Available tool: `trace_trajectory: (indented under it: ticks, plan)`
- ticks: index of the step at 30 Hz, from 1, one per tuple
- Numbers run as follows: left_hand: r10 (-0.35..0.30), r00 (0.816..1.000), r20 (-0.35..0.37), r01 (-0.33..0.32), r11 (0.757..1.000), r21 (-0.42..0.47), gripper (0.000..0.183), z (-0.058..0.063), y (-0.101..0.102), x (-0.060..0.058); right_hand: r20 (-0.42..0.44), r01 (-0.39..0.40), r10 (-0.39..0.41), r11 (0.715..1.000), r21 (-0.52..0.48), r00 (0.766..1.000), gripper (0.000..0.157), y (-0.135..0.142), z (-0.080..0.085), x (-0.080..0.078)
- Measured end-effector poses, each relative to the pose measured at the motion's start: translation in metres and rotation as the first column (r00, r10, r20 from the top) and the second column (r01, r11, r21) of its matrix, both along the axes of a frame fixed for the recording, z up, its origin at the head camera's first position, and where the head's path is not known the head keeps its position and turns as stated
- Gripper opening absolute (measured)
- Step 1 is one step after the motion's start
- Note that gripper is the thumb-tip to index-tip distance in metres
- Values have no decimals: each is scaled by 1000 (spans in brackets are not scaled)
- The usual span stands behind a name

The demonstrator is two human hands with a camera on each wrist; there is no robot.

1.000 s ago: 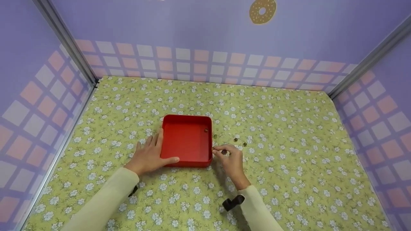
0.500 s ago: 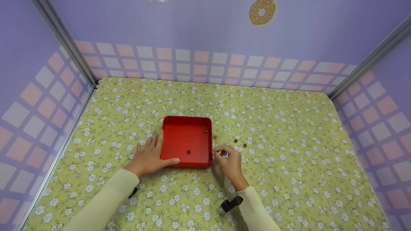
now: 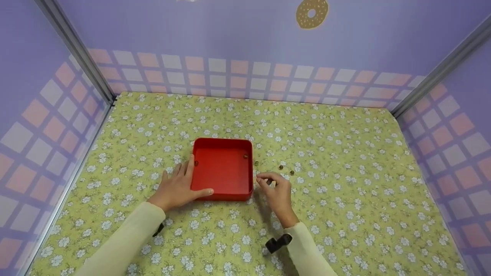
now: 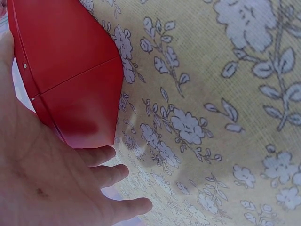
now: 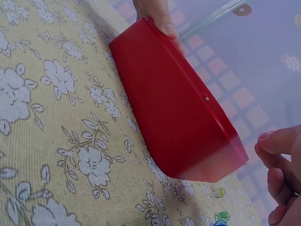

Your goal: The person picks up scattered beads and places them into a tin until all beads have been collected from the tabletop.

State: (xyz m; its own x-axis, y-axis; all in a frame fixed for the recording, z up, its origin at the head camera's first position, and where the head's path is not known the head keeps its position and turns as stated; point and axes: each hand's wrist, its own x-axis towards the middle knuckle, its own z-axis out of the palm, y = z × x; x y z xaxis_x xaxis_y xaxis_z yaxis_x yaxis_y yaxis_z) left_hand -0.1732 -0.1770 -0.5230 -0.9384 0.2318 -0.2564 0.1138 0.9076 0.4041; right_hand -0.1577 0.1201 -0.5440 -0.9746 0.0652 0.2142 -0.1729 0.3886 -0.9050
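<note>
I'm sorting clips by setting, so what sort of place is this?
Probably a small staged booth: lavender checkered panels meet at grey metal corner posts around a surface covered in yellow-green floral cloth.

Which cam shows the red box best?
Head view: it shows the red box nearly whole from above, interior included, with two marbles inside. The left wrist view shows mainly outer walls, cropped by the frame, partly behind the left hand. The right wrist view shows outer walls; the inside is hidden.
</note>
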Motion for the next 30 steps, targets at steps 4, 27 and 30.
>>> trace_trajectory:
  ticks: [4, 27, 30]
  plan:
    - [0, 1000, -6, 0, 1000, 2, 122, 1, 0, 0, -19, 13, -13, 1000, -18, 1000, 9, 2, -1, 1]
    - [9, 1000, -13, -9, 1000, 1, 124, 2, 0, 1, -9, 63, -63, 998, -4, 998, 14, 16, -4, 2]
    - [9, 1000, -14, -9, 1000, -1, 124, 2, 1, 1, -16, 68, -68, 998, 2, 998, 15, 18, -6, 1]
